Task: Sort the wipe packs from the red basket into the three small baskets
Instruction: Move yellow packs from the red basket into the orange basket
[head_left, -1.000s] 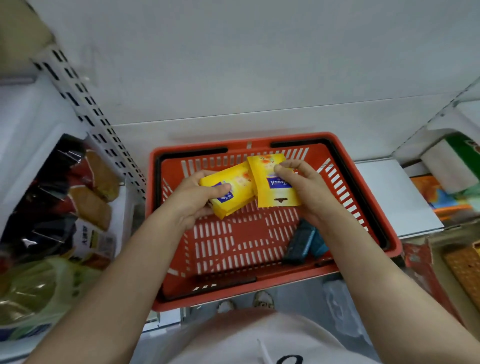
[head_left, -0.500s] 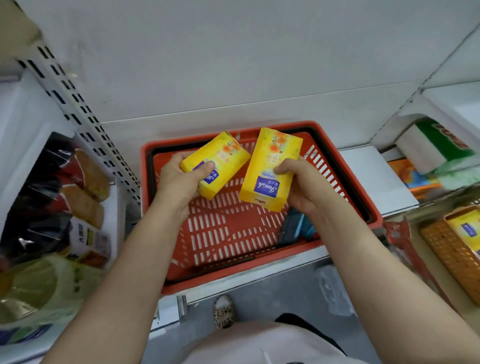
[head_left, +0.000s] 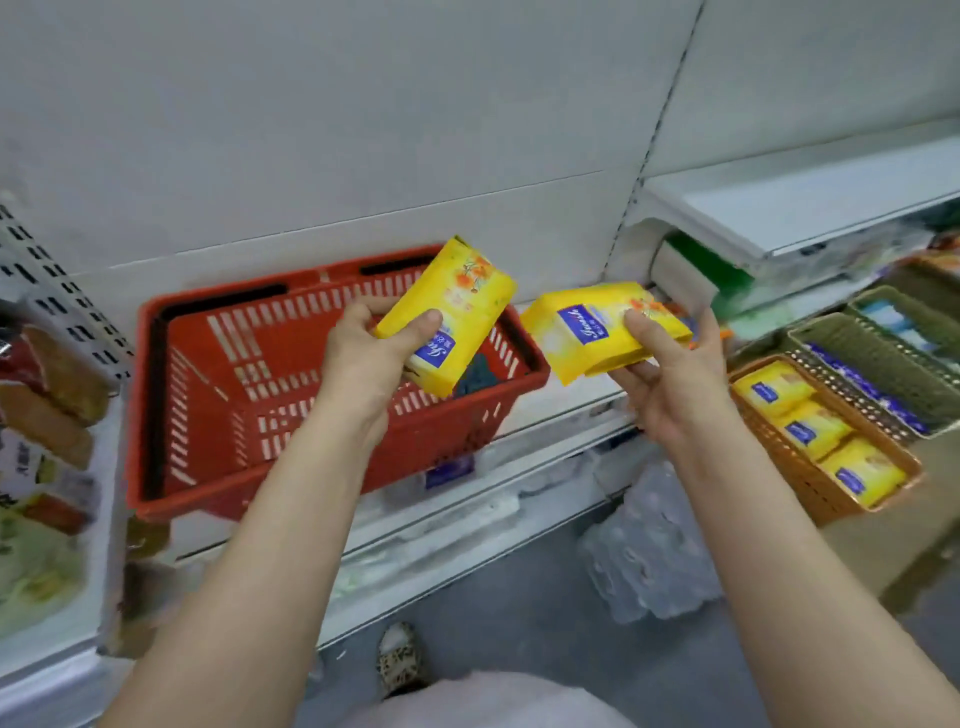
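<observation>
My left hand grips a yellow wipe pack above the right part of the red basket. My right hand holds a second yellow wipe pack to the right of the red basket, above the shelf edge. A dark blue pack lies in the red basket's right corner, partly hidden by the left pack. At the right, an orange small basket holds three yellow packs. Behind it an olive basket holds blue packs, and a third basket holds pale packs.
The red basket stands on a white shelf. Bagged food fills the left shelf. A white and green box sits under the upper right shelf. Clear wrapped goods lie on the floor, and a shoe shows below.
Both hands have lifted their yellow packs out of the red basket and carried them right. The view has turned right, showing the three small baskets.
</observation>
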